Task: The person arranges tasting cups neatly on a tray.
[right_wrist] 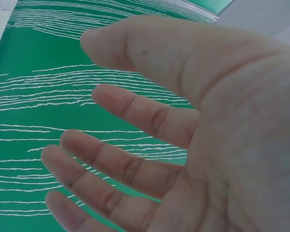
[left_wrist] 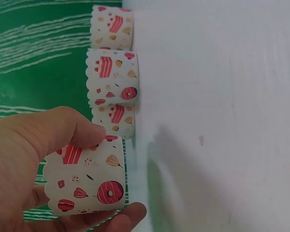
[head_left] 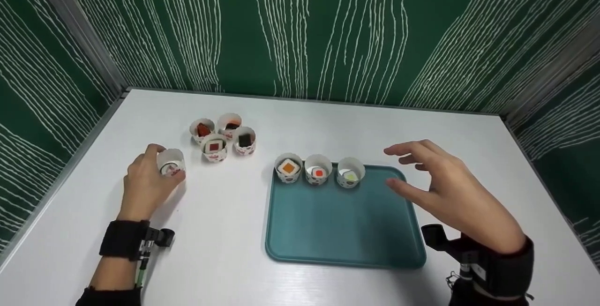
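My left hand (head_left: 146, 182) grips a white paper baking cup (head_left: 169, 158) at the table's left side, thumb on one side and fingers on the other. The left wrist view shows its scalloped rim and printed cakes and doughnuts; its contents are partly hidden. My right hand (head_left: 440, 182) hovers over the tray's right side with fingers spread and nothing in them. Along the back edge of the teal tray (head_left: 347, 231) stand three paper cups: one with an orange-and-white square piece (head_left: 288, 168), one with a red-centred piece (head_left: 318, 173), one with a pale green piece (head_left: 350, 175).
Several filled paper cups stand grouped at the back left, among them one with a red piece (head_left: 203, 130) and one with a dark piece (head_left: 244, 140). A white table (head_left: 215, 221) bears everything. Green walls (head_left: 328, 29) with white streaks enclose its back and sides.
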`<state>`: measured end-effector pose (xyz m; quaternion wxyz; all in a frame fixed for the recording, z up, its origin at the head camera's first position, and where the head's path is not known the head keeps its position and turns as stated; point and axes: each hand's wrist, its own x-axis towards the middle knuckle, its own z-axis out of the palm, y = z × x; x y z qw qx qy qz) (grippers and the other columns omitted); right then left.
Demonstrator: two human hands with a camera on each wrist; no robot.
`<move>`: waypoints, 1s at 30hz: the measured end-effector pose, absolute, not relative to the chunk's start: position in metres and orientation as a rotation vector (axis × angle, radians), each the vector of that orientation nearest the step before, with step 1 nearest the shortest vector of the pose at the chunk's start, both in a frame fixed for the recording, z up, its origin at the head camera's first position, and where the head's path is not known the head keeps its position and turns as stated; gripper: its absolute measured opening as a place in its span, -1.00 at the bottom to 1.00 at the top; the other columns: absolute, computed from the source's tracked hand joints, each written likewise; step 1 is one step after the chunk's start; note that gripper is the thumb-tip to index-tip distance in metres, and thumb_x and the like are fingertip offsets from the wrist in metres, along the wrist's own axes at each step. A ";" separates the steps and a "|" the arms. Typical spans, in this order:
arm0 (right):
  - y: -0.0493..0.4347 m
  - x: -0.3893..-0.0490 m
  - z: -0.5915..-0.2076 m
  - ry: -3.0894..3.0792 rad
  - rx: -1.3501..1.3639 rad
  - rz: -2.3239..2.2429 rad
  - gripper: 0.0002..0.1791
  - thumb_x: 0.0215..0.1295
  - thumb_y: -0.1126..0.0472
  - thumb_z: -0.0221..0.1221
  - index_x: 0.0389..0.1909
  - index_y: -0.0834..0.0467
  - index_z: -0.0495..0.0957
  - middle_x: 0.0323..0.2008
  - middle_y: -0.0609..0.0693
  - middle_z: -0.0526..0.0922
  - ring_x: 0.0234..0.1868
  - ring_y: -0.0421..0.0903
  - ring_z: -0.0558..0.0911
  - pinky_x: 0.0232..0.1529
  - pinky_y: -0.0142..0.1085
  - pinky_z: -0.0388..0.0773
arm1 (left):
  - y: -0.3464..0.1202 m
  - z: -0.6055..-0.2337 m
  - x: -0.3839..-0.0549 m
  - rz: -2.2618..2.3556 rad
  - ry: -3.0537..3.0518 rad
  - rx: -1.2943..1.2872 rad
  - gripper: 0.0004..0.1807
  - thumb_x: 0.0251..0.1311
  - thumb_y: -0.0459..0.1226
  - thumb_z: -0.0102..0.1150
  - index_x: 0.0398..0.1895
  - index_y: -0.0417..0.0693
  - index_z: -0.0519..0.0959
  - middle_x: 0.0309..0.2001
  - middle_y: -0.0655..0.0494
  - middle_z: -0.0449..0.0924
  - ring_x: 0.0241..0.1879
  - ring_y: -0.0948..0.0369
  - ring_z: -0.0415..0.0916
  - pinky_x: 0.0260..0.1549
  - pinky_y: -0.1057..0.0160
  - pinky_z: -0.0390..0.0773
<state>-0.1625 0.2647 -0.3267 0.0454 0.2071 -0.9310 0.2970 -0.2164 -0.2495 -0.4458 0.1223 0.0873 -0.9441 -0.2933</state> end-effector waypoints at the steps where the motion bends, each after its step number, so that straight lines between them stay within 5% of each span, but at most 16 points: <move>1: 0.265 -0.163 -0.327 -2.849 0.631 0.910 -0.50 0.44 0.11 0.41 0.35 -0.04 0.58 0.23 -0.04 0.65 0.25 -0.02 0.65 0.32 0.02 0.57 | -0.248 -0.444 -0.216 -0.865 -2.753 0.256 -0.30 0.18 -0.28 0.47 0.35 -0.34 0.43 0.08 -0.52 0.61 0.11 -0.43 0.59 0.07 -0.44 0.60; 10: 0.265 -0.164 -0.328 -2.859 0.630 0.897 -0.49 0.43 0.12 0.42 0.35 -0.04 0.57 0.25 -0.04 0.65 0.25 0.00 0.66 0.30 0.10 0.56 | -0.234 -0.434 -0.212 -0.864 -2.686 0.132 -0.35 0.09 -0.34 0.46 0.25 -0.43 0.47 0.02 -0.50 0.62 0.06 -0.42 0.62 0.04 -0.41 0.62; 30: 0.269 -0.164 -0.327 -2.902 0.585 0.948 -0.45 0.44 0.09 0.41 0.40 -0.01 0.54 0.28 0.03 0.63 0.29 0.16 0.65 0.30 0.26 0.56 | -0.184 -0.409 -0.204 -0.988 -2.677 -0.115 -0.36 0.07 -0.32 0.53 0.23 -0.27 0.51 0.03 -0.26 0.64 0.06 -0.17 0.62 0.07 -0.21 0.61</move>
